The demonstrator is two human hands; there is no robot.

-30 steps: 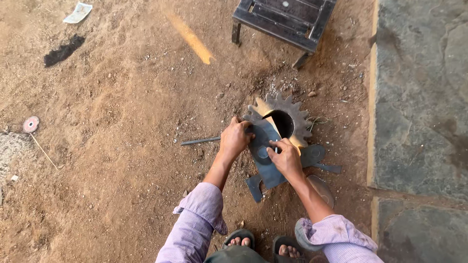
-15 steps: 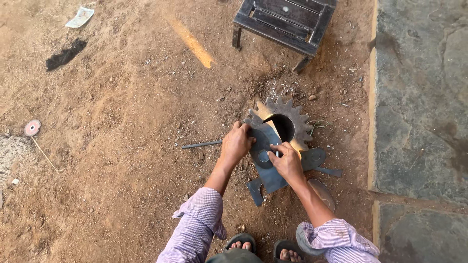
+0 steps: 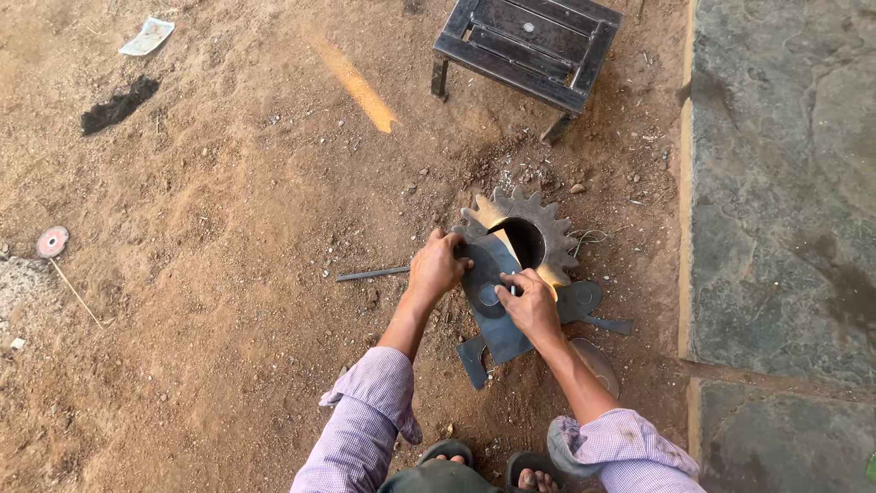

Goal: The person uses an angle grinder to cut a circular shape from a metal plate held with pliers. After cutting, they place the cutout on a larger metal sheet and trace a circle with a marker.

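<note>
Here, two hands [image 3: 484, 288] on one flat plate [image 3: 497, 315], one toothed disc [image 3: 525, 233]

Dk grey metal plate [image 3: 497, 315], purple-checked sleeves [image 3: 365, 411], reddish-brown dirt ground [image 3: 228, 274].

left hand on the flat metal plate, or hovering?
Touching. The head view shows the left hand with its fingers pressed on the left edge of the flat metal plate, no gap between them.

Dull dark metal plate [image 3: 500, 315], rusty toothed wheel [image 3: 547, 239], loose dirt [image 3: 228, 228].
</note>
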